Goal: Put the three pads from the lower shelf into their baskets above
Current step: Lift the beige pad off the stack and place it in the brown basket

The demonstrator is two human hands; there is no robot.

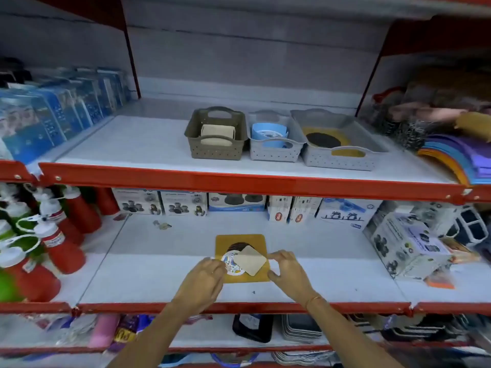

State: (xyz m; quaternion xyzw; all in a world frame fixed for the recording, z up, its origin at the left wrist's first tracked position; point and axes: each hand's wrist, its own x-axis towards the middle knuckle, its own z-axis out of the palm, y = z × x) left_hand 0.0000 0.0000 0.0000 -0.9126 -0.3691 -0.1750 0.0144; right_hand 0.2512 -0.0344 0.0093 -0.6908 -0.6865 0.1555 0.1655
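Note:
On the lower shelf lie three stacked pads: a yellow square pad (255, 241) with a dark circle at the bottom, a round white patterned pad (230, 264) on it, and a beige square pad (250, 260) on top. My left hand (204, 281) touches the round pad's left edge. My right hand (288, 269) pinches at the yellow pad's right edge. On the upper shelf stand a brown basket (216, 150) with beige pads, a small grey basket (275, 151) with blue round pads, and a large grey basket (342, 158) with a yellow pad.
Red squeeze bottles (66, 235) crowd the lower shelf's left. Product boxes (239, 205) line its back, and a tilted box (406, 245) sits at right. Blue packages (61, 112) and stacked coloured mats (457, 160) flank the baskets. Red shelf rails (239, 181) cross in front.

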